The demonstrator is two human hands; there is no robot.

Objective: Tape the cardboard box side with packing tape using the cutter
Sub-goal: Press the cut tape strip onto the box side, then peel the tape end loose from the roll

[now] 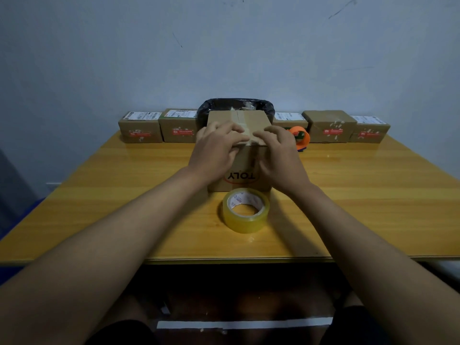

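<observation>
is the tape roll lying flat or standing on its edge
Lying flat. The tape roll rests on the table with its hole facing up, just in front of the box.

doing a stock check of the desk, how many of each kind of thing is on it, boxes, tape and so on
Brown cardboard boxes: 6, the large one under both hands plus 5 small labelled ones at the back
Clear yellowish packing tape rolls: 1
Orange tape cutters: 1
Black-lined bins: 1
Total: 9
</observation>
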